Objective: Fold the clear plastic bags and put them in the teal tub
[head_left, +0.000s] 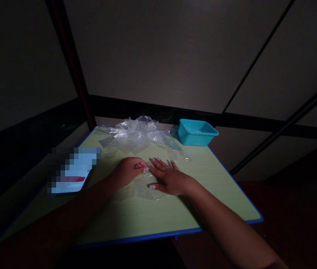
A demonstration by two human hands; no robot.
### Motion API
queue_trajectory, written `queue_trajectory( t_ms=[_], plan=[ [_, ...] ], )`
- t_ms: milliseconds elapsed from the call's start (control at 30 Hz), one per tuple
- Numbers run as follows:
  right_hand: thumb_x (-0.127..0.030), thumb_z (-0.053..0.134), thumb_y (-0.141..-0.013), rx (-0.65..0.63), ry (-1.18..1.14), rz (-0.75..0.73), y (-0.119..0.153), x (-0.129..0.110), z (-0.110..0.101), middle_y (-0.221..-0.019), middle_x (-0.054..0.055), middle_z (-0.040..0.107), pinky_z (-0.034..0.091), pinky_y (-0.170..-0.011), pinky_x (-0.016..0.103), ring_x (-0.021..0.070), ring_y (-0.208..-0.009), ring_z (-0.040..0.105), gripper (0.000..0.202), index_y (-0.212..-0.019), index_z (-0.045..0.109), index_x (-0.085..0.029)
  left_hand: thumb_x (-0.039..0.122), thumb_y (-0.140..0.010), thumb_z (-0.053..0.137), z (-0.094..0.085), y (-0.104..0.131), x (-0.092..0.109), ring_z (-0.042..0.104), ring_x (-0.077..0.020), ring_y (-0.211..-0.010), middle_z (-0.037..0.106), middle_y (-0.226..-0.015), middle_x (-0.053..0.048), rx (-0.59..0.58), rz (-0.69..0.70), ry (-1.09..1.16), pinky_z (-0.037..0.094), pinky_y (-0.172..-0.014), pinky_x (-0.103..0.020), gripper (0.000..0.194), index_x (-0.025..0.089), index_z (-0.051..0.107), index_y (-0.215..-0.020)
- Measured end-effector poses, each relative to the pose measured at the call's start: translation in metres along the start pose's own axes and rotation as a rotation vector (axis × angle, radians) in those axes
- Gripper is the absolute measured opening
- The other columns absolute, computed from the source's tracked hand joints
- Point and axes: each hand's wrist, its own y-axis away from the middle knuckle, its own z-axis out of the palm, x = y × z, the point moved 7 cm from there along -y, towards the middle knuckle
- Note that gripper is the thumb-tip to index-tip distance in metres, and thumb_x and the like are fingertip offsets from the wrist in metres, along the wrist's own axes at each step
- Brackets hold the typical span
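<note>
A thin clear plastic bag point(144, 186) lies flat on the green tabletop under both hands. My left hand point(129, 170) is closed, thumb and curled fingers pinched at the bag's upper edge. To its right, my right hand point(168, 177) rests palm down on the bag with its fingers spread. The two hands meet near the left hand's fingertips. Beyond them sits a loose heap of crumpled clear plastic bags point(140, 132). How much of the flat bag lies beneath the right palm is hidden.
A turquoise plastic basket point(197, 139) stands at the table's far right corner. On the left lies a lit phone or tablet point(75, 172), its screen partly blurred. The table point(217, 194) has a blue edge, and a panelled wall rises behind it. The room is dim.
</note>
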Motion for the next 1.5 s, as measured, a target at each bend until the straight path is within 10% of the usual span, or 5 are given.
queue_trajectory(
  t_ms=[267,700,867,1033,1500],
  plan=[
    [-0.065,0.037,-0.086,0.002,-0.016,0.212,0.006,0.011,-0.005,-0.154,0.009,-0.014,0.004,-0.102,0.069,0.0372,-0.139,-0.014,0.082,-0.149,0.001,-0.028,0.029,-0.070,0.056,-0.006,-0.002,-0.007,0.063,-0.0183,-0.066,0.069,-0.068,-0.004,-0.009,-0.053,-0.046,0.046,-0.062,-0.028,0.018,0.015,0.066,-0.073],
    [-0.066,0.032,-0.087,-0.016,0.021,0.086,0.001,0.004,0.002,-0.154,0.008,-0.009,-0.006,-0.103,0.067,0.0310,-0.141,-0.012,0.074,-0.149,0.010,-0.030,0.036,-0.081,0.044,-0.011,0.000,0.010,0.055,-0.0151,-0.057,0.061,-0.060,-0.001,-0.014,-0.006,-0.206,0.040,-0.058,-0.027,0.031,0.016,0.060,-0.064],
    [-0.067,0.032,-0.087,-0.042,0.004,0.052,0.002,0.001,0.003,-0.154,0.010,-0.009,-0.002,-0.103,0.067,0.0317,-0.141,-0.010,0.073,-0.148,0.011,-0.033,0.028,-0.086,0.045,-0.011,0.002,0.020,0.059,-0.0216,-0.096,0.068,-0.096,-0.009,0.072,0.198,-0.438,0.043,-0.088,-0.035,0.027,0.015,0.067,-0.090],
    [-0.058,0.030,-0.090,0.029,0.027,0.076,-0.001,0.004,0.002,-0.154,0.009,-0.007,-0.002,-0.107,0.062,0.0247,-0.143,-0.004,0.077,-0.150,0.000,-0.020,0.030,-0.088,0.049,0.004,0.007,0.006,0.025,-0.0330,-0.137,0.040,-0.146,-0.006,-0.012,0.113,-0.737,0.017,-0.104,-0.065,0.042,0.029,0.052,-0.130],
    [-0.073,0.025,-0.083,-0.033,0.073,0.449,0.006,0.025,0.000,-0.153,0.024,-0.001,0.000,-0.109,0.059,0.0371,-0.141,-0.003,0.094,-0.149,0.001,-0.011,0.036,-0.090,0.047,0.005,0.006,-0.002,0.020,-0.0345,-0.139,0.037,-0.148,-0.008,-0.104,0.116,-0.688,0.014,-0.102,-0.068,0.042,0.035,0.049,-0.132]
  ],
)
